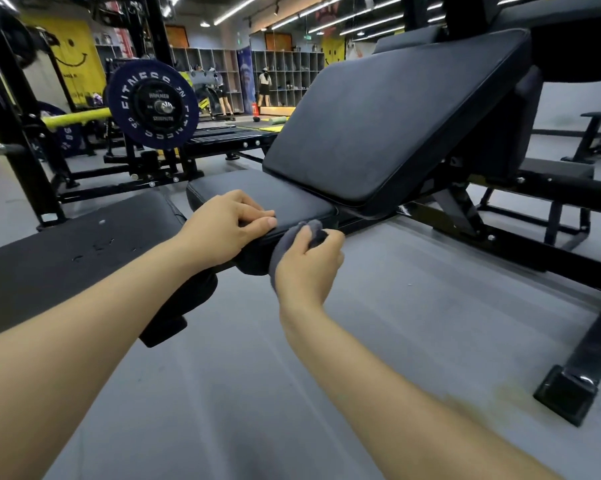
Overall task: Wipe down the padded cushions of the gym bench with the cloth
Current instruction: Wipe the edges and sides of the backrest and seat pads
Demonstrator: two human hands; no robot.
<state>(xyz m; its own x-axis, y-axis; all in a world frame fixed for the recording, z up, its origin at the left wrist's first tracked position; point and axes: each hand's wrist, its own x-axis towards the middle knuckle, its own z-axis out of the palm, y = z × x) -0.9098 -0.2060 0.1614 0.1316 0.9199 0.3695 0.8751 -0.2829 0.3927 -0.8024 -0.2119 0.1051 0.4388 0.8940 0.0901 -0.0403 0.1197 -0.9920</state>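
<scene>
From the head camera, our left hand point(228, 225) rests curled on the near edge of the seat cushion point(275, 199) — fingers bent, grasping nothing. Our right hand point(309, 263) clutches the grey cloth point(288, 242) against that cushion's side edge, below the inclined back cushion point(396, 116).

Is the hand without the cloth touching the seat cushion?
Touching. The head view shows the left hand resting on the seat cushion's near edge, its fingers curled flat on the pad with no gap.
</scene>
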